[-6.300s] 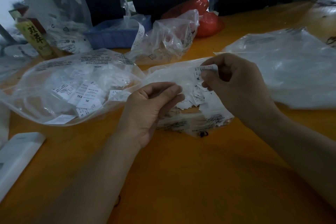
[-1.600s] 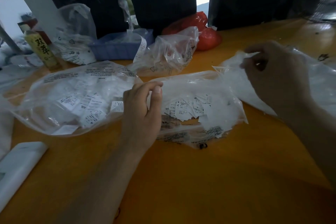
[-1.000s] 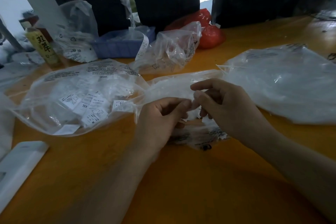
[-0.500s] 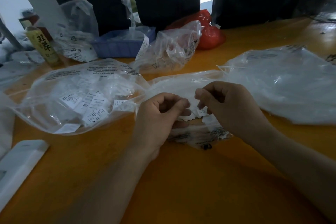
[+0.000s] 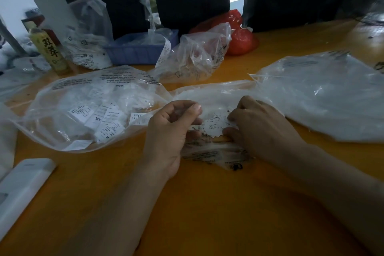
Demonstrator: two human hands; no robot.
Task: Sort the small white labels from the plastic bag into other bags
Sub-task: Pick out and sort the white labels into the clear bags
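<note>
A clear plastic bag (image 5: 216, 93) with a heap of small white labels (image 5: 214, 125) lies at the centre of the orange table. My left hand (image 5: 172, 131) pinches the bag's film at its left mouth and holds it up. My right hand (image 5: 257, 127) reaches into the bag, its fingertips down among the labels; whether it holds one is hidden. To the left lies a bigger clear bag (image 5: 89, 108) with larger printed labels inside. On the right lies another clear bag (image 5: 328, 97), whose contents I cannot make out.
Behind stand a crumpled clear bag (image 5: 197, 56), a red bag (image 5: 236, 35), a blue basket (image 5: 141, 50), another printed bag (image 5: 87, 37) and a yellow bottle (image 5: 49, 52). A white flat device (image 5: 22, 185) lies at the near left. Bare orange table (image 5: 207, 214) stretches in front.
My right hand went from the right bag back to the middle bag and has now dipped lower into the label heap. My left hand keeps its pinch on the film.
</note>
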